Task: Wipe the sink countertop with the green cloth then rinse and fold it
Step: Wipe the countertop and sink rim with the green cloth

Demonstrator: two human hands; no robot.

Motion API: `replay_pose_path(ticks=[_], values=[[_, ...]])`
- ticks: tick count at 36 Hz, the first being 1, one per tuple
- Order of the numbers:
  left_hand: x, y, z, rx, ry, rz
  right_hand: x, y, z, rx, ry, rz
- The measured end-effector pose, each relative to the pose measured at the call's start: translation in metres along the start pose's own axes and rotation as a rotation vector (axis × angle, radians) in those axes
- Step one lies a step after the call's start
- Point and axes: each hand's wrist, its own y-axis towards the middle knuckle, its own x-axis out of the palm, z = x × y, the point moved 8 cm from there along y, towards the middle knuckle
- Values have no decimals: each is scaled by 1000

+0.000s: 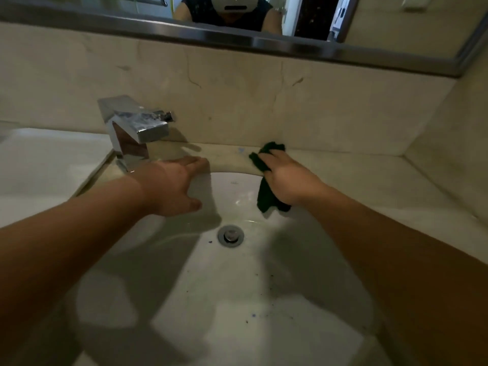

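Observation:
My right hand (287, 178) presses the dark green cloth (265, 192) onto the beige stone countertop (356, 178) at the back rim of the white sink (237, 299). Part of the cloth sticks out beyond my fingertips and part hangs down over the rim into the basin. My left hand (177, 186) lies flat with fingers spread on the rim to the left, just in front of the chrome faucet (132, 133). It holds nothing.
The drain plug (230, 235) sits in the middle of the basin, with dark specks scattered on the porcelain below it. A beige backsplash (237, 101) rises behind the counter, with a mirror (237, 11) above. A side wall (454, 143) closes the right end.

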Motion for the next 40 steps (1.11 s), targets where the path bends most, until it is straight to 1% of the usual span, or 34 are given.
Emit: replay_pose_path(ticks=[2, 5, 8, 10, 12, 14, 17, 19, 21, 22, 23, 25, 27, 30, 32, 34, 36, 38, 40], values=[[-2, 2, 7, -22, 16, -6, -15, -8, -1, 5, 121, 3], [-1, 5, 16, -91, 33, -29, -58, -39, 15, 36, 261, 122], [-1, 9, 27, -133, -26, -4, -104, -83, 62, 142, 351, 237], [-4, 10, 43, -108, -79, 17, -134, -114, 98, 201, 324, 306], [-9, 9, 72, -12, -111, 16, -150, -143, 139, 280, 235, 326], [-12, 2, 110, 95, -146, -22, -143, -165, 181, 389, 126, 259], [-9, -20, 173, 257, -218, -105, -98, -184, 222, 509, 69, 93], [1, -45, 217, 415, -266, -164, -68, -187, 233, 526, 61, 49], [13, -75, 254, 588, -308, -242, -56, -183, 232, 525, 38, 65], [18, -86, 266, 643, -329, -275, -54, -178, 229, 518, 12, 59], [21, -92, 272, 668, -343, -296, -54, -173, 224, 498, -10, 56], [20, -95, 277, 693, -322, -285, -53, -161, 202, 435, -14, 44], [19, -93, 278, 710, -266, -265, -47, -146, 167, 309, -11, 25], [18, -95, 280, 712, -218, -263, -36, -128, 103, 94, 27, -4], [18, -96, 275, 697, -201, -269, -35, -120, 75, 13, 105, -14], [15, -92, 259, 635, -214, -269, -47, -117, 66, 18, 223, 62], [13, -81, 224, 503, -223, -241, -71, -115, 68, 58, 319, 211], [11, -69, 179, 383, -223, -185, -92, -112, 78, 96, 336, 342], [9, -60, 133, 296, -180, -137, -101, -104, 87, 119, 289, 410]])
